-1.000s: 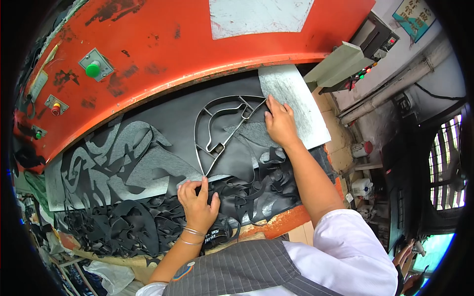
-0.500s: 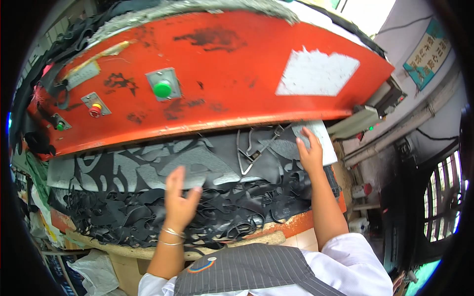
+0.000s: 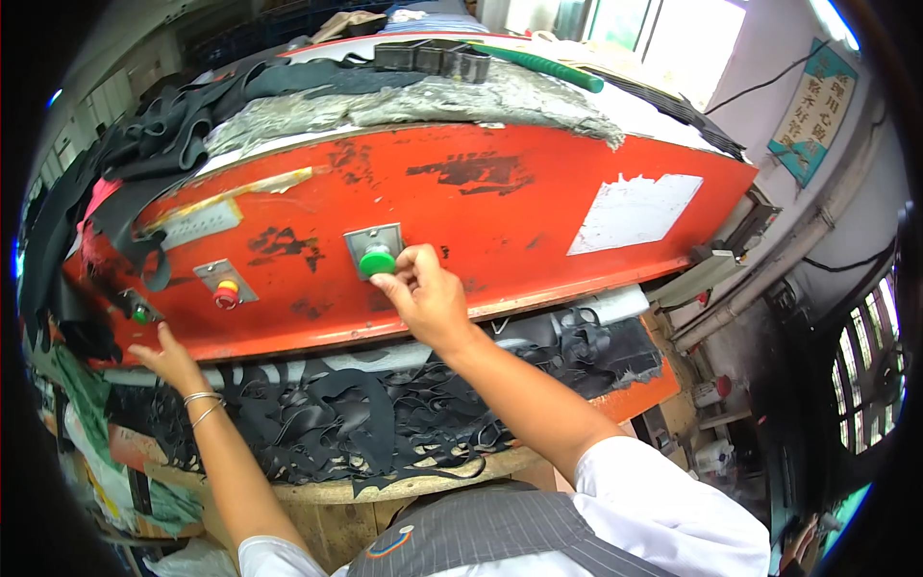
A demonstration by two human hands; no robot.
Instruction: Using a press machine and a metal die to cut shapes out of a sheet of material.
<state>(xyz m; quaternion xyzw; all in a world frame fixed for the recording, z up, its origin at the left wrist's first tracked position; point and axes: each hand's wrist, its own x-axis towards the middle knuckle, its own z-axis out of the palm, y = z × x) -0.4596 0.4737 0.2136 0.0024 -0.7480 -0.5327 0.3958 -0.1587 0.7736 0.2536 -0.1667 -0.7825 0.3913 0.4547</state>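
- Touching the rim of the large green button (image 3: 376,262) just left of the middle of the red panel (image 3: 510,226), the right hand (image 3: 428,298) is half curled; from where I stand, I can't tell whether it grips.
- The left hand (image 3: 175,364) is open, just below the small green button (image 3: 141,314) near the panel's left end; I can't see clear contact.
- I'd press each button squarely, avoiding the red button (image 3: 227,294) between them on the panel.
- Neither hand should dip below the panel's lower edge, I'd say, where black scraps (image 3: 356,413) crowd the counter (image 3: 638,393).
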